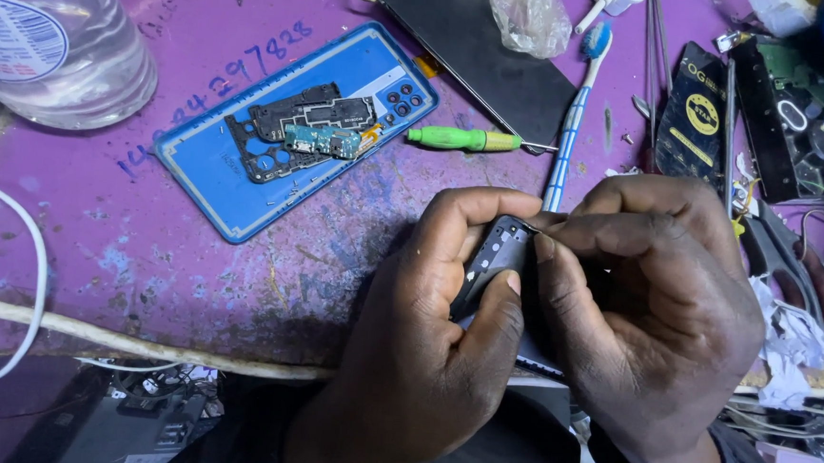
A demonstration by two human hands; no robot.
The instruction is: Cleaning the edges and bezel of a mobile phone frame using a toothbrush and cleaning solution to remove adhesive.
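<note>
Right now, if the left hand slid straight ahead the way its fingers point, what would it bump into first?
The left hand points up the table and a little right. First in that line is probably the green screwdriver, then the black phone screen. Depth is hard to judge here.

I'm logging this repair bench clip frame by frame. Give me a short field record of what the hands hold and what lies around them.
left hand: grips a small dark phone part
right hand: fingertips pinch at the part's top edge
surface: purple table
behind hands: blue phone back cover carrying loose circuit pieces, green-handled screwdriver, toothbrush
far left: clear plastic bottle
</note>
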